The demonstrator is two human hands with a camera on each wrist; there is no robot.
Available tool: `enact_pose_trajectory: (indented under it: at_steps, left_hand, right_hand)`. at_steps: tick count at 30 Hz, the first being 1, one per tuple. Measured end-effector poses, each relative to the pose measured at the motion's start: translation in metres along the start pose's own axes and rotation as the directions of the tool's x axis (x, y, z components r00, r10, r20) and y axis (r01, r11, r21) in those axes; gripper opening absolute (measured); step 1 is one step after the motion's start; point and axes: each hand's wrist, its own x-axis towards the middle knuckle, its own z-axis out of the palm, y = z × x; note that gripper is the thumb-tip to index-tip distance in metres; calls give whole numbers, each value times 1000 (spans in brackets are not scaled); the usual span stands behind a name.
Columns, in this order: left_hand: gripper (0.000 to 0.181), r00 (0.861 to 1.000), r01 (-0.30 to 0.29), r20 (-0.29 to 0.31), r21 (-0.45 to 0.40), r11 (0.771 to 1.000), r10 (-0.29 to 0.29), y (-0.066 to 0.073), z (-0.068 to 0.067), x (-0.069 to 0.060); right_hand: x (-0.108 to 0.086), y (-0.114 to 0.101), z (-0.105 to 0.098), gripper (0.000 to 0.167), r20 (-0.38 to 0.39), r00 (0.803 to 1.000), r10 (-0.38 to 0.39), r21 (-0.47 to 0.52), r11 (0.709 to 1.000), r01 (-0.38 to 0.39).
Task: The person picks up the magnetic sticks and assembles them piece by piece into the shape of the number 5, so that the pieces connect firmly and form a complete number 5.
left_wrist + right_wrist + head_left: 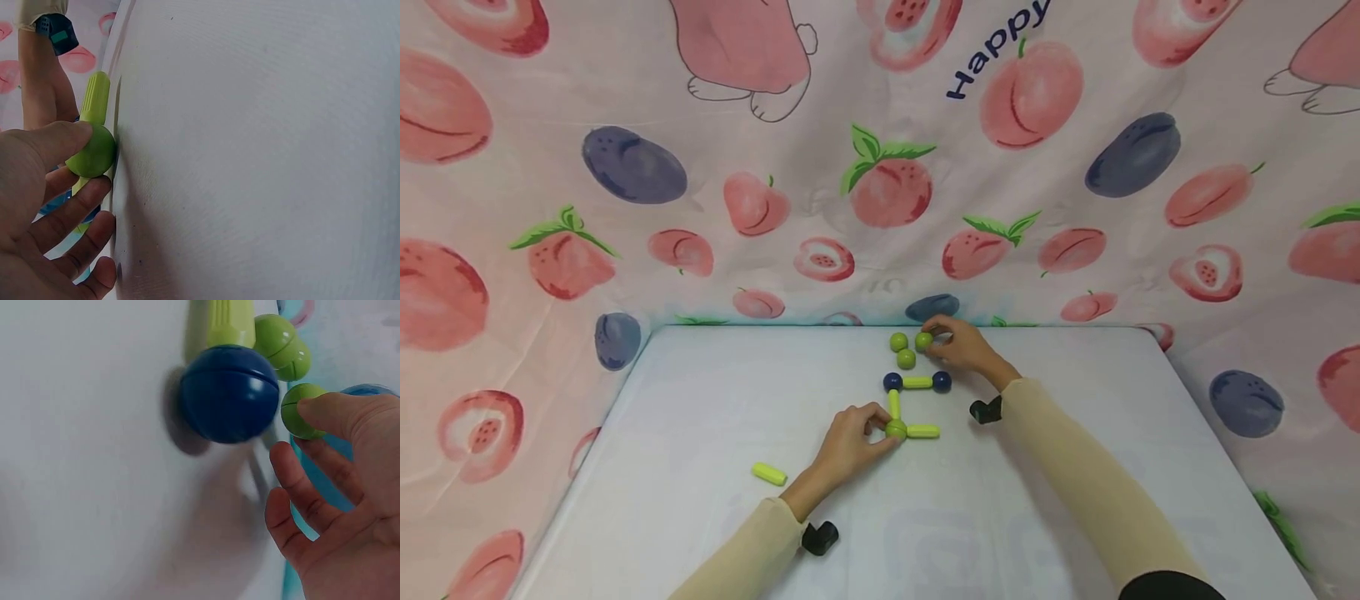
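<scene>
My left hand [850,442] pinches a green ball [94,153] between thumb and fingers. From that ball a yellow-green rod [923,431] sticks out to the right, and another rod [894,405] runs back to a dark blue ball [892,382]. A third rod [917,382] joins that ball to a second dark blue ball [942,382], which looms large in the right wrist view. Farther back, my right hand [958,344] pinches a loose green ball [302,411] by thumb and fingers. Two other green balls [898,342] [906,359] lie just left of it.
A single yellow-green rod [769,473] lies on the white table [1037,533], left of my left hand. Behind the table's back edge hangs a pink cloth [820,167] printed with fruit. Black devices [820,538] are strapped at both wrists.
</scene>
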Motion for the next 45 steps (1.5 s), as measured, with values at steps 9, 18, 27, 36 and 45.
enact_pose_trajectory:
  at_steps: [9, 18, 27, 36, 45]
  left_hand:
    - [22, 1000, 1, 1, -1, 1000, -1, -1, 2, -1]
    - [24, 1000, 6, 13, -2, 1000, -6, -1, 4, -3]
    - [24, 1000, -5, -1, 11, 1000, 5, 0, 4, -2]
    - [25, 1000, 6, 0, 17, 1000, -6, -1, 1, -1]
    - [25, 1000, 6, 9, 23, 1000, -6, -2, -1, -1]
  right_hand:
    - [-23, -1, -20, 32, -11, 996, -92, -26, 995, 91]
    - [-57, 5, -34, 32, -5, 984, -177, -18, 984, 177]
    - [-96, 8, -31, 35, 31, 985, -171, 44, 985, 169]
    - [-124, 15, -13, 34, 44, 983, -176, 111, 979, 170]
    - [-141, 15, 12, 31, 46, 990, -137, 99, 986, 132]
